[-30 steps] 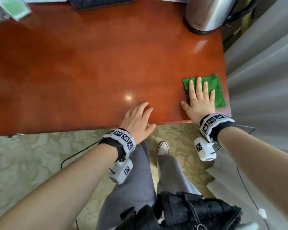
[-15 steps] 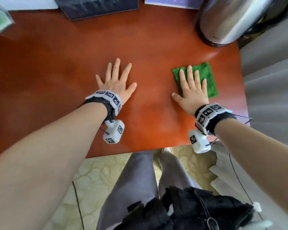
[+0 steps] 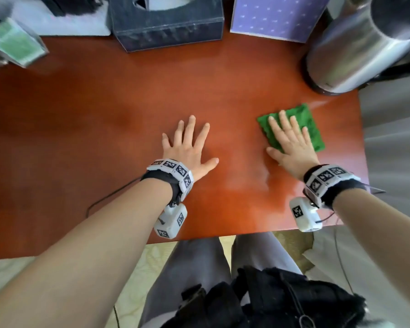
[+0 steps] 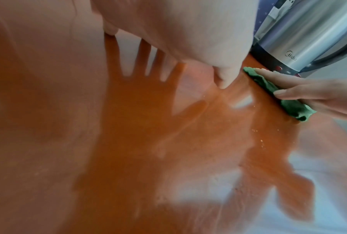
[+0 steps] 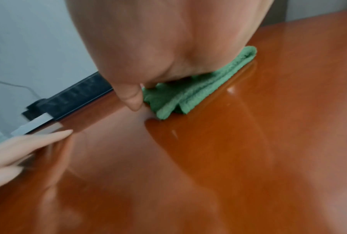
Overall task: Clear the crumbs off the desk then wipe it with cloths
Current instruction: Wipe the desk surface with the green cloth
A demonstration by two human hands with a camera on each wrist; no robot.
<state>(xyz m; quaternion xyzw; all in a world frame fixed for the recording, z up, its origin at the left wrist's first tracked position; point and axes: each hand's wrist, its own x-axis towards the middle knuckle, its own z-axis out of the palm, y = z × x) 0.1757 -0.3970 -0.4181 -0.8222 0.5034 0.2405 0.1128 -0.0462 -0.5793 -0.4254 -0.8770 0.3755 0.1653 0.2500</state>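
So from where I'm sitting, the right hand is flat on the green cloth, fingers straight and pressing it down onto the desk, not curled around it at all. The cloth is folded over, sitting at the right end of the desk, close to the right edge and just in front of the steel kettle. In the right wrist view I can see its folded layers poking out from under the palm.

The left hand is spread wide, fingers apart, holding nothing. I can't tell for sure if the palm is touching the wood or just hovering above it. It's near the middle of the desk, well apart from the cloth.

The left wrist view shows a few pale crumbs scattered on the wood just beside the cloth.

Along the back edge there's a dark tissue box and a purple box.
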